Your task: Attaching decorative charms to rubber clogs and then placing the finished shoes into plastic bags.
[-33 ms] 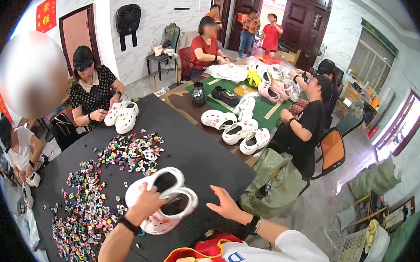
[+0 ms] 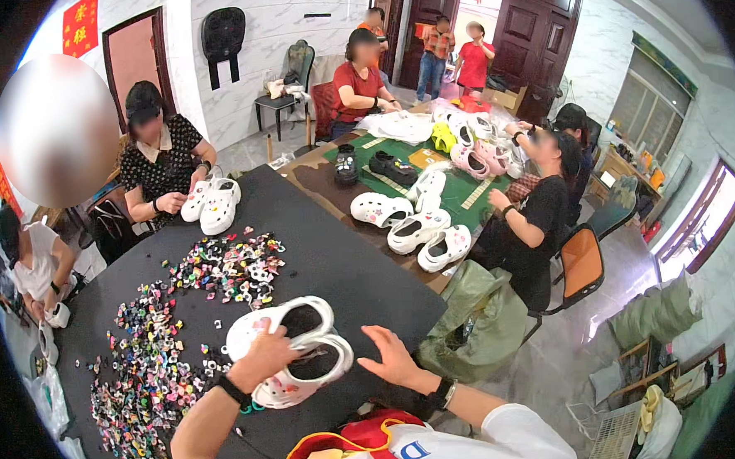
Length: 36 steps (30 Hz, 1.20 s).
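Observation:
A pair of white clogs (image 2: pixel 328 358), with small charms on the near one, sits side by side over the black table in front of me. My left hand (image 2: pixel 262 357) grips the pair at the toe end, its fingers reaching between the two shoes. Off the heel side, my right hand (image 2: pixel 395 363) is held with fingers apart and nothing in it, close to the clogs without touching them. Left of the clogs spreads a large heap of small multicoloured shoe charms (image 2: pixel 146 366), and a second pile (image 2: pixel 228 266) lies farther off.
Across the black table (image 2: pixel 369 267), a person in a dotted top handles another white clog pair (image 2: pixel 212 204). At right, a green-topped table (image 2: pixel 365 176) bears several clogs, with people seated around it. A green sack (image 2: pixel 476 315) stands by the table corner.
The clog pair has shifted slightly right and tilted a little, together with my left hand. My right hand has moved only slightly, toward the clogs.

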Tool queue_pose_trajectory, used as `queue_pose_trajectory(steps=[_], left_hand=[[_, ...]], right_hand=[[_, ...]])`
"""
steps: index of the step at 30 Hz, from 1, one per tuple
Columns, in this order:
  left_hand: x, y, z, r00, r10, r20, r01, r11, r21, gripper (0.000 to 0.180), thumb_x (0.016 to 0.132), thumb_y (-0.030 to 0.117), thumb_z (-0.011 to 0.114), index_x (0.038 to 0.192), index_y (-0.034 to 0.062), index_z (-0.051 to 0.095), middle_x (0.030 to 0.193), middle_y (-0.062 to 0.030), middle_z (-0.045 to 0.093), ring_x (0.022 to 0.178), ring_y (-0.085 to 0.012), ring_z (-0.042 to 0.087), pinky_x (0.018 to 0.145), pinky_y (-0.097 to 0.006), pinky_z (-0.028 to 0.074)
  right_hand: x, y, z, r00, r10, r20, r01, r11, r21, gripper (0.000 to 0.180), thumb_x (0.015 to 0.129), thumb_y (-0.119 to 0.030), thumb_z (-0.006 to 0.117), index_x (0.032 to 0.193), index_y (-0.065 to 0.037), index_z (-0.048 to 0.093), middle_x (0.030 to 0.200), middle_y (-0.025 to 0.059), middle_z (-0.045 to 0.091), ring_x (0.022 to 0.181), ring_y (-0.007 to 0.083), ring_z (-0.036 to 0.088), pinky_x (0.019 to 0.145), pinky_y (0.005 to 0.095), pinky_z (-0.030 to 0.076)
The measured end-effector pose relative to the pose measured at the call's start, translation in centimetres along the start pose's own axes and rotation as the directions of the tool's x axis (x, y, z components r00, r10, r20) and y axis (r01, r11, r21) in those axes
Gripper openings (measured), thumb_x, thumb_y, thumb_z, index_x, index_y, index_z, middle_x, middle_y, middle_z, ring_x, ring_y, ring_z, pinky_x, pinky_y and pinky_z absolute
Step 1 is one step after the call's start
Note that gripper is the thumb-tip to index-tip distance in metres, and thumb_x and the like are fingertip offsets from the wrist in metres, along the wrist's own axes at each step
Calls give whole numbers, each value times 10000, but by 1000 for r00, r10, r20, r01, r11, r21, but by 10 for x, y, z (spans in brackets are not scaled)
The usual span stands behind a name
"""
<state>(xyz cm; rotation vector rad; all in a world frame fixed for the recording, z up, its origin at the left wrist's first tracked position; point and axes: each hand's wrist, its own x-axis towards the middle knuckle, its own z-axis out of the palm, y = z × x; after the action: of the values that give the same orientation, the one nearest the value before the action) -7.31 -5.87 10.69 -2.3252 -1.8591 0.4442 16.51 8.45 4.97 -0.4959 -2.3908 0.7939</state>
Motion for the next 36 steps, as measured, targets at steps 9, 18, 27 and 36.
queue_pose_trajectory(steps=[9, 18, 27, 36], left_hand=[[100, 25, 25, 953, 291, -88, -276, 949, 152, 138, 696, 194, 575, 699, 124, 693, 851, -31, 586, 980, -220, 479, 1010, -444, 258], [15, 35, 62, 939, -325, -113, 226, 830, -510, 490, 684, 119, 616, 1158, 197, 515, 1224, -119, 454, 1041, -280, 493, 840, -427, 391], [-23, 79, 126, 647, -531, 547, 418, -354, -837, 520, 838, 209, 536, 1274, 7, 338, 1025, -141, 573, 852, -181, 570, 729, -299, 453], [-2, 87, 141, 461, -500, 733, 198, -747, -634, 567, 808, 249, 569, 1222, 31, 247, 940, -133, 564, 828, -189, 565, 696, -316, 457]], right_hand=[[-12, 63, 20, 975, 94, 200, -77, 993, -87, 544, 752, -207, 639, 1235, -95, 417, 1255, 159, 399, 1101, 334, 438, 914, 403, 368], [15, 72, 2, 963, 92, 254, -91, 996, -15, 362, 726, -244, 601, 1044, -72, 581, 980, 139, 591, 902, 344, 548, 781, 386, 453], [75, 59, 26, 892, 117, 437, 133, 856, -500, 453, 649, -436, 652, 910, -76, 564, 897, 89, 574, 885, 273, 515, 740, 418, 358], [87, 86, 62, 803, 193, 565, -103, 977, -187, 528, 707, -340, 642, 1062, 13, 474, 986, 224, 575, 905, 366, 559, 783, 424, 434]])
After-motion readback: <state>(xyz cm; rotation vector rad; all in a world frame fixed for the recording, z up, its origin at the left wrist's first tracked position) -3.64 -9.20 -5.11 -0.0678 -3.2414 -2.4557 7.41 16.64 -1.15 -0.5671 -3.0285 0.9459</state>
